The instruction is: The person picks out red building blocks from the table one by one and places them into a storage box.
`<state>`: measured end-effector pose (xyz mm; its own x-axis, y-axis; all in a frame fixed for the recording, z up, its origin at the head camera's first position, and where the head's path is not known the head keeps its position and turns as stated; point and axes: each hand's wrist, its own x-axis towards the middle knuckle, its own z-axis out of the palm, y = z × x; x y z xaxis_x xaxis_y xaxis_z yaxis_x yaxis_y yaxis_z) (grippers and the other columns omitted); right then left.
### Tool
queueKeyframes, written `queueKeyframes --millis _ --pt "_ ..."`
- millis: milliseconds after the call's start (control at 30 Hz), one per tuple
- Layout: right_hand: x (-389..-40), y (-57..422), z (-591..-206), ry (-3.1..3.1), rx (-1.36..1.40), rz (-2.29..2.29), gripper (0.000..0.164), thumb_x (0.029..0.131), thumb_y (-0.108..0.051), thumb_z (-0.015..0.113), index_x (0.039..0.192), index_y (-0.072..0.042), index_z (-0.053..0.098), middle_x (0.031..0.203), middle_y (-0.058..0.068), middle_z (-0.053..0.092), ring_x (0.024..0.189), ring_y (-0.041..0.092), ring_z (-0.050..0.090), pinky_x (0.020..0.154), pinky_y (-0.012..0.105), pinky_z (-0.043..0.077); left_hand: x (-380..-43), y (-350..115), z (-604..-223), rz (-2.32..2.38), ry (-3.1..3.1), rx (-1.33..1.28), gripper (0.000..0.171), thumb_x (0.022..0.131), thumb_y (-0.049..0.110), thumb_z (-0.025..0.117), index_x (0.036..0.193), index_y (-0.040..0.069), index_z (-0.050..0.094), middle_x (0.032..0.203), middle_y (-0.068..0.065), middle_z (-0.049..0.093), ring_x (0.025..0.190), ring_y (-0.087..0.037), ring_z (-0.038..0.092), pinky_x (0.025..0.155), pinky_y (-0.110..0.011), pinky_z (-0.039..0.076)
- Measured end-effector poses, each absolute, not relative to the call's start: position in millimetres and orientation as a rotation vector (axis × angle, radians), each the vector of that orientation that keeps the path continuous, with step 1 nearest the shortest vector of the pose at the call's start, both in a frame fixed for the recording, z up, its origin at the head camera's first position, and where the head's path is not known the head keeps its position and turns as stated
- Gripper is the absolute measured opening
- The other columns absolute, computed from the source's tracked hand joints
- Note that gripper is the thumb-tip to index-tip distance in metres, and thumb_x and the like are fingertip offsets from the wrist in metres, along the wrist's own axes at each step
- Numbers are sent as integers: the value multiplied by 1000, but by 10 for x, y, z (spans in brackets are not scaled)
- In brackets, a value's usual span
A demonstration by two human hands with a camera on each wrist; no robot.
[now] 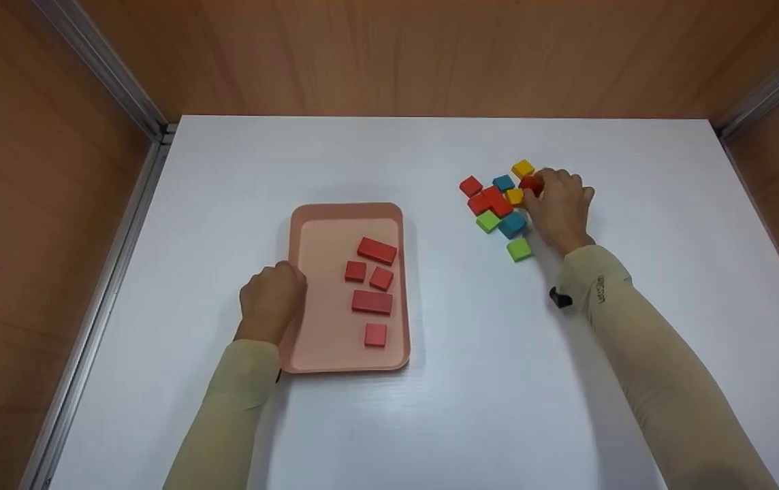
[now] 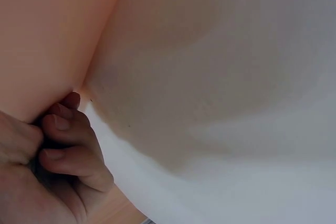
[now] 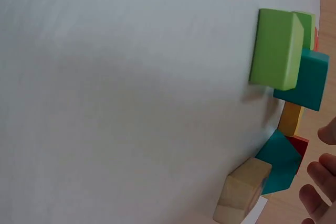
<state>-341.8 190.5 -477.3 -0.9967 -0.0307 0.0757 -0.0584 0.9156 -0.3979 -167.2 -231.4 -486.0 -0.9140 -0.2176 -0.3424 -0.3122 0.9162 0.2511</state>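
Note:
My left hand (image 1: 272, 299) grips the left rim of a pink tray (image 1: 325, 347), fingers curled at its edge in the left wrist view. Lying in the tray are several red blocks (image 1: 372, 302), some long and some square. Over at the right, my right hand (image 1: 562, 207) pinches a red block (image 1: 531, 184) between thumb and fingers, beside a cluster of coloured blocks. Only fingertips (image 3: 321, 174) show in the right wrist view; the held block is out of sight there. Other red blocks (image 1: 496, 202) lie in the cluster.
The cluster also has green blocks (image 1: 519, 249), blue blocks (image 1: 512, 224) and yellow blocks (image 1: 523, 169). A bare wood block (image 3: 241, 192) appears in the right wrist view. Wooden panels (image 1: 396, 58) wall the white table (image 1: 464, 408) at the back and sides.

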Motion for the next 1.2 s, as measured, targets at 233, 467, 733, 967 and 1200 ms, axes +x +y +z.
queueKeyframes --millis 233,467,733,967,1200 --pt "-3410 1927 -4763 -3064 -1 551 56 101 -36 59 142 0 49 127 23 55 117 39 45 98 58 30 -1632 -2319 -4839 462 2755 -418 40 106 23 31 101 -6 58 92 -23 66 72 -29 61 65 -47 53" --pt "-3371 1991 -4794 -3084 -46 537 54 101 -38 58 134 5 54 117 24 59 112 39 47 95 58 31 -1602 -2294 -4844 459 2778 -397 40 106 24 32 98 -4 59 91 -23 66 72 -30 62 65 -48 53" --pt "-3347 2011 -4769 -3061 -84 591 54 101 -37 56 134 6 53 118 23 59 113 39 46 95 56 30 -1603 -2283 -4828 440 2764 -375 37 106 22 33 98 -5 58 87 -21 65 70 -28 60 64 -46 53" --pt "-3326 1926 -4711 -2995 -5 620 53 100 -38 58 133 3 55 120 20 60 114 37 47 94 55 30 -1601 -2297 -4813 333 2748 -278 22 105 10 42 97 -6 55 83 -21 61 71 -30 63 61 -44 54" --pt "-3271 1685 -4600 -2985 104 647 53 97 -38 63 133 0 55 121 17 60 111 32 48 91 51 30 -1613 -2296 -4820 331 2749 -287 24 105 11 40 99 -7 55 86 -23 61 73 -31 63 63 -47 55"
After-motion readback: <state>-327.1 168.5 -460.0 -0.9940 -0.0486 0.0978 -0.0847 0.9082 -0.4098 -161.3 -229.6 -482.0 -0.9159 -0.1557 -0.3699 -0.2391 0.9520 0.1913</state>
